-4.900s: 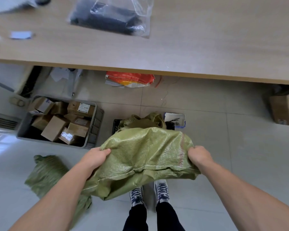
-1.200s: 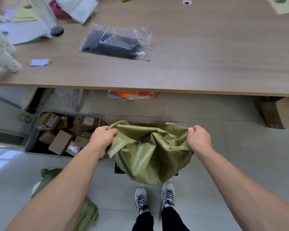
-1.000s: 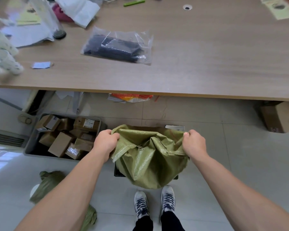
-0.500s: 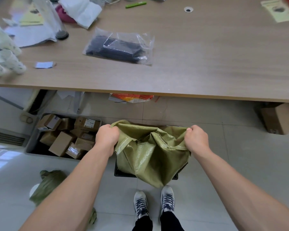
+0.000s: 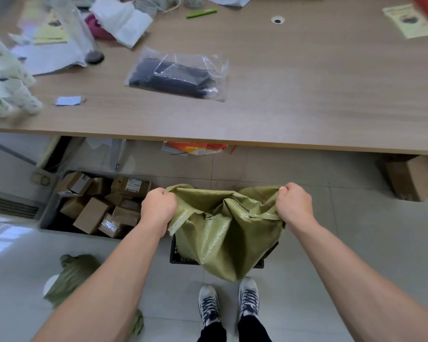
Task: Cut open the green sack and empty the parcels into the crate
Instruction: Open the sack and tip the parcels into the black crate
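Note:
A green woven sack [image 5: 223,238] hangs in front of me over a black crate [image 5: 183,259] on the floor. My left hand [image 5: 157,208] grips its left corner and my right hand [image 5: 293,206] grips its right corner, both fists at the same height. The sack sags limp between them, and its low point hangs near my shoes. It covers most of the black crate, so I cannot see what is inside. A grey crate [image 5: 47,213] to the left holds several brown cardboard parcels [image 5: 92,214].
A wooden table [image 5: 307,95] stands close ahead, its front edge just above the sack. On it lie a clear bag of black items [image 5: 176,75], papers and a green pen [image 5: 200,13]. Another green sack [image 5: 69,275] lies crumpled at lower left. A cardboard box [image 5: 413,177] sits at right.
Both hands have lifted the sack from a low bundle to a hanging hold over the black crate. In the last second they dipped and rose again, and the sack hangs limp.

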`<state>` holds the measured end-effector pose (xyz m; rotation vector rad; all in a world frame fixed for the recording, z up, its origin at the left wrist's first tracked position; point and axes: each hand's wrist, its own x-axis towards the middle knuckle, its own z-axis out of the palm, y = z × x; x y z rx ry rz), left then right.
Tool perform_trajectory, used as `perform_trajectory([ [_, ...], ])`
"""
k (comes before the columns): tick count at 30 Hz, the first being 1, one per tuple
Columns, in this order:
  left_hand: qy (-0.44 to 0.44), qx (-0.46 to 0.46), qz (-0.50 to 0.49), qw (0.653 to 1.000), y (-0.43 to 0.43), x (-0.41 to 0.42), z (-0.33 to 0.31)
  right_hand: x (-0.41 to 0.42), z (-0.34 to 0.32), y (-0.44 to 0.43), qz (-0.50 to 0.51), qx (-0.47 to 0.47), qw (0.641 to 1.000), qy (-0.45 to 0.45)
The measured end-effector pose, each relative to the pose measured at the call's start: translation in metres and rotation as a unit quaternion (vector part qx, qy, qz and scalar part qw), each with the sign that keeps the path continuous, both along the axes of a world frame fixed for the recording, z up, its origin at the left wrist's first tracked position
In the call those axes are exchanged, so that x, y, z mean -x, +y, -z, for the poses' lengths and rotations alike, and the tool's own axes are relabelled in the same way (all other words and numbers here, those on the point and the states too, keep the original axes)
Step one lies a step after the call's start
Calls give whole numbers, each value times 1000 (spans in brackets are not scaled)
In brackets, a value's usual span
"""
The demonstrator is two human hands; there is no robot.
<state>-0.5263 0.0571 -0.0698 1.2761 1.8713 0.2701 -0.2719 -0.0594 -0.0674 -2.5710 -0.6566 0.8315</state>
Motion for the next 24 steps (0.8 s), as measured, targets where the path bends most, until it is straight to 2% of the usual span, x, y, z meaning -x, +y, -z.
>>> perform_trajectory([
  [3,-5,-3,-10,1000,-4,0,-4,3,-2,-2,-8,12,1000,5],
  [7,-35,1,-49,998,-2,1,-3,-3,-8,3,-6,-22,1000,-7],
  [10,-14,8,-32,999,-7,3,-6,1,-8,1,-35,17,999,6],
  [14,-25,-6,-33,999,-2,4,-11,-2,-13,3,-24,-19,1000,-1],
  [18,-9,1,-13,1000,-3,0,-19,5,-13,3,-38,1,999,3],
  [22,-40,3,-32,999,-1,-6,-20,6,-20,6,-34,-25,999,-5],
  [24,-21,15,-21,999,-3,-7,-24,8,-21,4,-43,-7,999,3],
])
